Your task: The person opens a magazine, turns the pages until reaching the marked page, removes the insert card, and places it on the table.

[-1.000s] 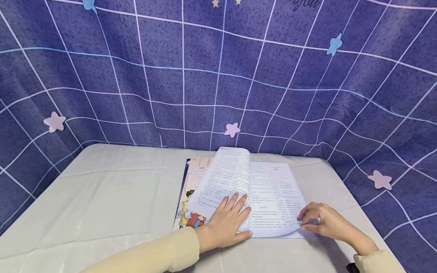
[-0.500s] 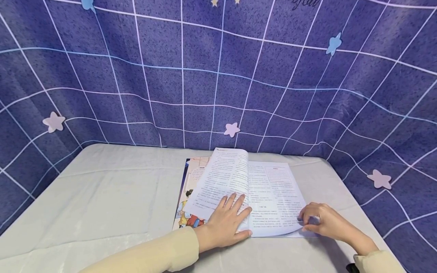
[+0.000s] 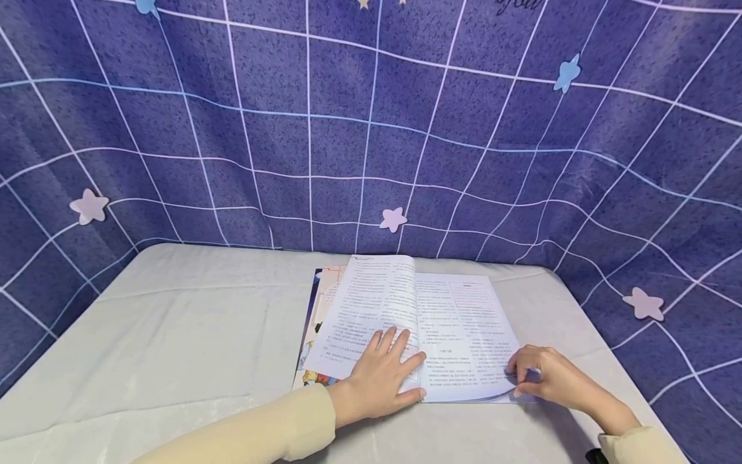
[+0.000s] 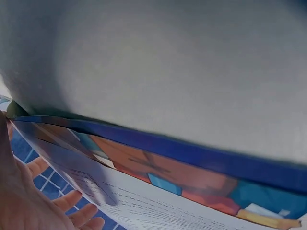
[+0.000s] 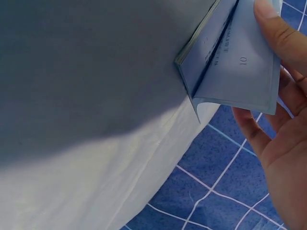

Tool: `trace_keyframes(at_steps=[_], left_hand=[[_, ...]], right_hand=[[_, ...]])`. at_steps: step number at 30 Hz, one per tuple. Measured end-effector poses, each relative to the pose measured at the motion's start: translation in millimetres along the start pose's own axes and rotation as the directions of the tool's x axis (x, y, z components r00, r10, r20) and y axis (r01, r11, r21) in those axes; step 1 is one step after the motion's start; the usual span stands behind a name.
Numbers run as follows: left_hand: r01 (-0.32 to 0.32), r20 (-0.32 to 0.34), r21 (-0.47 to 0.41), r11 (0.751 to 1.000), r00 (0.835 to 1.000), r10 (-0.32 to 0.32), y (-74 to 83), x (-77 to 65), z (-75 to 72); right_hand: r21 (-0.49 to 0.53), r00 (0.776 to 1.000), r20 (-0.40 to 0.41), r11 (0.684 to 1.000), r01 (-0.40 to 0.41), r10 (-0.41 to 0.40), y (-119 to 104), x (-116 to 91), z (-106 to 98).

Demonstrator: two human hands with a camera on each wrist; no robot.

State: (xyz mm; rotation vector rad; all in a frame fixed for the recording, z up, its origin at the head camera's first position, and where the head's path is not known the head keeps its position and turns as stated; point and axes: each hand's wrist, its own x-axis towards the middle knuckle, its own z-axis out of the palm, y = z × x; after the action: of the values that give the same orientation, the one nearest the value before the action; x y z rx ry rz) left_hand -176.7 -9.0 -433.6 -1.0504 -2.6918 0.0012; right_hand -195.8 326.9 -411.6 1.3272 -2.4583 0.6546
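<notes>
An open book (image 3: 464, 322) lies on the light cloth in the head view, with printed text on both sides. My left hand (image 3: 382, 374) rests on the lower part of its left page (image 3: 371, 290), beside the spine, fingers spread. Beneath that page, a coloured illustrated page (image 3: 310, 372) shows along the left edge. At the book's lower right corner, my right hand (image 3: 551, 380) pinches a lifted page (image 5: 240, 81) between thumb and fingers. More pages (image 5: 194, 57) lie beneath it in the right wrist view. In the left wrist view, my left fingers (image 4: 72, 199) reach over the text page.
The light cloth-covered surface (image 3: 174, 322) extends on both sides of the book. Behind it hangs a dark blue curtain (image 3: 261, 142) with a line grid and star shapes, which also runs along the left and right sides.
The left page has swung further left and down, covering more of the illustrated page. My left hand has shifted slightly left with it. My right hand keeps its place at the corner.
</notes>
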Motion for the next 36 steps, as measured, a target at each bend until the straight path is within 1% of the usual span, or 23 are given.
trace_keyframes(at_steps=[4,9,17,25,30,36], left_hand=[[-0.003,-0.011,0.006,1.000,1.000,0.003,-0.2,-0.1,0.4],[-0.030,-0.008,-0.001,1.000,1.000,0.030,-0.5,-0.5,0.6],[-0.061,-0.032,0.028,0.998,0.998,0.062,-1.4,-0.7,0.0],[-0.078,-0.035,0.037,0.996,0.996,0.080,-3.0,-0.6,-0.2],[-0.080,-0.033,0.036,0.996,0.996,0.081,-3.8,-0.4,-0.1],[-0.079,-0.023,0.022,0.997,0.997,0.080,-3.5,-0.8,-1.7]], right_hand=[[0.051,1.000,-0.010,0.999,-0.020,0.021,-0.5,-0.2,-0.8],[0.125,0.999,-0.018,0.991,-0.048,0.050,-0.3,-0.7,-1.0],[0.163,0.999,-0.007,0.985,-0.051,0.053,2.5,-1.9,1.0],[0.159,0.998,0.001,0.986,-0.054,0.055,3.1,-2.9,1.6],[0.136,0.999,0.008,0.990,-0.046,0.046,5.3,-4.9,2.9],[0.103,0.998,0.020,0.992,-0.068,0.066,5.6,-7.8,3.8]])
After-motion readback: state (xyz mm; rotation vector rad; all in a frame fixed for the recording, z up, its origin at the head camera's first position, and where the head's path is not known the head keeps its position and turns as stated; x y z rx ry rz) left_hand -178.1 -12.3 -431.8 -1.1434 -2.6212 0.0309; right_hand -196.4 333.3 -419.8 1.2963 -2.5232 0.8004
